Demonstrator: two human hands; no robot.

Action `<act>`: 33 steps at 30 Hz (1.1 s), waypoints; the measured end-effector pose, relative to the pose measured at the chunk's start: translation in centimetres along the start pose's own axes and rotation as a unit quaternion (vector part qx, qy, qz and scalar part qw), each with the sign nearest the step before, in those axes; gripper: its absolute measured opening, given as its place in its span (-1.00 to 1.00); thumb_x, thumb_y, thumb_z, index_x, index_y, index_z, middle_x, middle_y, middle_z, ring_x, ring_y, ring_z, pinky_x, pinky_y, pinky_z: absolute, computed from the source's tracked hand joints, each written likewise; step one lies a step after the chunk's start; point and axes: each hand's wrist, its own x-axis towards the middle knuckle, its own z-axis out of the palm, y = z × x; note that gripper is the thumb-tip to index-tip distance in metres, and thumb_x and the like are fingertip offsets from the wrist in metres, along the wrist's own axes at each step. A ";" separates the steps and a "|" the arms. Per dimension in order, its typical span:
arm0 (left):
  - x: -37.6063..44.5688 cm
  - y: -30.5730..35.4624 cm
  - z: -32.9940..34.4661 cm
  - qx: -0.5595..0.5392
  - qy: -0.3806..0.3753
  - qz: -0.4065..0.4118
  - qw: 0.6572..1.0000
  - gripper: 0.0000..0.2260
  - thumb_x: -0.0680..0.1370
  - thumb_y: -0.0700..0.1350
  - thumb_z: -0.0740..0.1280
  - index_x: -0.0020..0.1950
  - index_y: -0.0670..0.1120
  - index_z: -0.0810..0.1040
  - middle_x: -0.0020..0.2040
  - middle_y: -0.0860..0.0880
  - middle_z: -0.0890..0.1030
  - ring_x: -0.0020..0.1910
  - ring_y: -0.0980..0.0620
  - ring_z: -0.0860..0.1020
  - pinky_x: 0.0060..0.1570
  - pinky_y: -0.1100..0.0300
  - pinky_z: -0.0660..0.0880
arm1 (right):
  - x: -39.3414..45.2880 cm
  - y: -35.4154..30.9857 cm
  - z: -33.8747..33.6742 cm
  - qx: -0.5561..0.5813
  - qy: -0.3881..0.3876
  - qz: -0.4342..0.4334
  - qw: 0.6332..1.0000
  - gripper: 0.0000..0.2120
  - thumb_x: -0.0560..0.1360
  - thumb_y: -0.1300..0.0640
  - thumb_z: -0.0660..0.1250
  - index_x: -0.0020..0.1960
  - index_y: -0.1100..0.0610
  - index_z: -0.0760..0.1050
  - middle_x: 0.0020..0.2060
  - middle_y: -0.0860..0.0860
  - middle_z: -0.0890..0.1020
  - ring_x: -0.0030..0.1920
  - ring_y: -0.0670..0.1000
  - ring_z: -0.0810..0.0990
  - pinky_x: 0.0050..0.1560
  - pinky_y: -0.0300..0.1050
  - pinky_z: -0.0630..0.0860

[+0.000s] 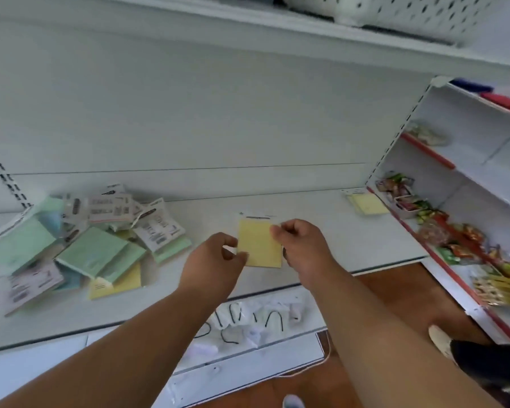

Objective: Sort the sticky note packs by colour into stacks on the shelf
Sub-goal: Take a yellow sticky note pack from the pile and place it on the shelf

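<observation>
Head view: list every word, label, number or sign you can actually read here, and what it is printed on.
No text is legible.
Header cards on the mixed pile of packs: barcodes and dark print, too blurred to read.
Yellow pack held by both hands: dark strip on its header, unreadable.
Snack packets on the right shelf: unreadable.

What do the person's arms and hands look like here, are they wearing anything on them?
Both forearms are bare up to the picture's edge: no sleeves show. The left hand and right hand wear no gloves, and no watch, ring or bracelet is visible.
</observation>
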 end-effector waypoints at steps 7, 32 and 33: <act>5.9 7.8 14.8 -0.021 -0.025 -0.008 0.999 -0.86 0.52 0.05 0.35 0.05 0.12 0.48 -0.21 0.13 0.56 -0.27 0.16 0.55 -0.32 0.25 0.43 | 9.8 4.5 -13.0 -0.152 0.065 -0.011 0.986 -0.73 0.51 -0.07 0.34 0.05 0.12 0.58 -0.07 0.00 0.64 -0.04 0.05 0.60 -0.05 -0.12 0.50; 16.0 19.6 32.9 0.157 0.059 -0.061 0.984 -0.73 0.53 0.11 0.29 0.15 0.00 0.48 0.02 0.05 0.60 -0.02 -0.01 0.57 -0.15 0.15 0.47 | 26.2 7.0 -26.0 -0.418 0.023 -0.162 0.893 -0.78 0.57 -0.01 0.23 0.10 0.13 0.42 -0.01 0.06 0.55 -0.10 0.08 0.54 -0.27 -0.11 0.37; 15.4 19.1 32.2 0.156 0.066 -0.060 0.984 -0.74 0.53 0.11 0.28 0.15 0.02 0.48 0.02 0.06 0.60 -0.03 0.00 0.57 -0.15 0.16 0.48 | 25.3 6.7 -25.4 -0.402 0.015 -0.179 0.898 -0.79 0.57 -0.01 0.22 0.08 0.11 0.43 -0.04 0.05 0.56 -0.13 0.06 0.53 -0.28 -0.13 0.35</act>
